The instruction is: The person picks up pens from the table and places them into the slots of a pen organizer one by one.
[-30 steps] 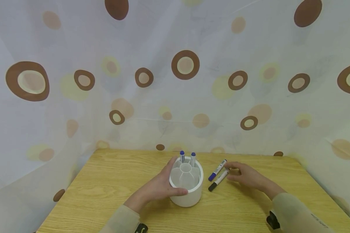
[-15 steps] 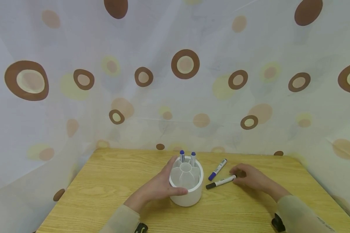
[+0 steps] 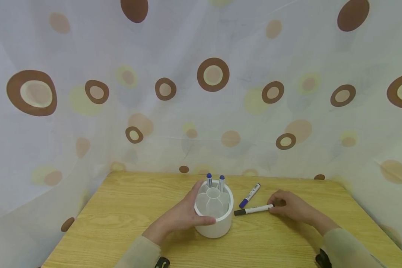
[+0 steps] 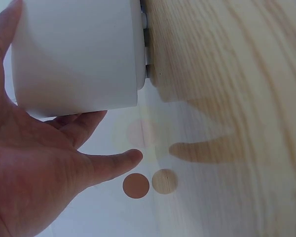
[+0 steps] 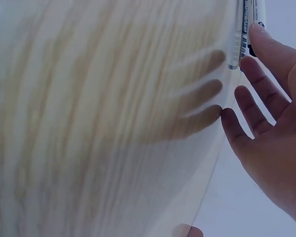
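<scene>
My left hand (image 3: 179, 217) is wrapped round the side of a white round pen holder (image 3: 214, 225) with divided compartments, thumb on its near rim. The left wrist view shows the palm (image 4: 39, 168) cupping the holder's wall (image 4: 74, 54). Two blue-capped markers (image 3: 209, 179) stand in its far compartments. To the holder's right, a black-capped marker (image 3: 253, 210) lies almost crosswise on the table. My right hand (image 3: 289, 208) rests beside it with straight, spread fingers (image 5: 261, 98). One fingertip touches the marker's (image 5: 241, 29) white rear end. A blue-capped marker (image 3: 249, 195) lies loose just behind.
The wooden table (image 3: 127, 208) is bounded at the back and both sides by a sheer white curtain (image 3: 201, 93) with brown and yellow dots. The curtain's hem drapes over the table's edges.
My right hand has slid back toward me and swung the black-capped marker from a diagonal beside the blue one to nearly crosswise. The left hand and the holder have stayed put.
</scene>
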Motion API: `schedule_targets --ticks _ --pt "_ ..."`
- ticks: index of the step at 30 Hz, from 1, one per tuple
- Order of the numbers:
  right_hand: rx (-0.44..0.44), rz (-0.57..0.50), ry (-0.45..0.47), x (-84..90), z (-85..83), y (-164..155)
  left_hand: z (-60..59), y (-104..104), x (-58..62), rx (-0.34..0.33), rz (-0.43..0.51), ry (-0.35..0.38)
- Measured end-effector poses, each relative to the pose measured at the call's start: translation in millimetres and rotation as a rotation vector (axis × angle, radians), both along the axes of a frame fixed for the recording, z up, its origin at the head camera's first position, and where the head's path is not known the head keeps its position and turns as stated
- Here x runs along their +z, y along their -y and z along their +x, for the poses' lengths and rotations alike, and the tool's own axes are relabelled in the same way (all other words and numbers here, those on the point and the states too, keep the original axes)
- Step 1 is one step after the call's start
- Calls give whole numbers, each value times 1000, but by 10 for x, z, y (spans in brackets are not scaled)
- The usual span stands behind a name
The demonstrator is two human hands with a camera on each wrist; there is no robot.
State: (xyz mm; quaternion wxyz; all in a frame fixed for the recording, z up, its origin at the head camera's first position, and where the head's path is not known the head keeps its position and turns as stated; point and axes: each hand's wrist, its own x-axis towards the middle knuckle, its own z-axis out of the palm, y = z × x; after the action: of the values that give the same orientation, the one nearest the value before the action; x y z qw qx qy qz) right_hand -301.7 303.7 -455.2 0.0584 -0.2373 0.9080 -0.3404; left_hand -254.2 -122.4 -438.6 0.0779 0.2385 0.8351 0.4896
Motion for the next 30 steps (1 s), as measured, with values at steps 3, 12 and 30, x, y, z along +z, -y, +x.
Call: schedule_targets --ticks 3,12,30 --pt "-4 -32 17 26 40 -27 1 -6 7 0 -1 -1" --pt "-82 -90 50 119 180 -48 -11 -2 -17 8 -7 15" --pt "-273 -216 7 426 463 -2 -16 0 -21 12 -18 23"
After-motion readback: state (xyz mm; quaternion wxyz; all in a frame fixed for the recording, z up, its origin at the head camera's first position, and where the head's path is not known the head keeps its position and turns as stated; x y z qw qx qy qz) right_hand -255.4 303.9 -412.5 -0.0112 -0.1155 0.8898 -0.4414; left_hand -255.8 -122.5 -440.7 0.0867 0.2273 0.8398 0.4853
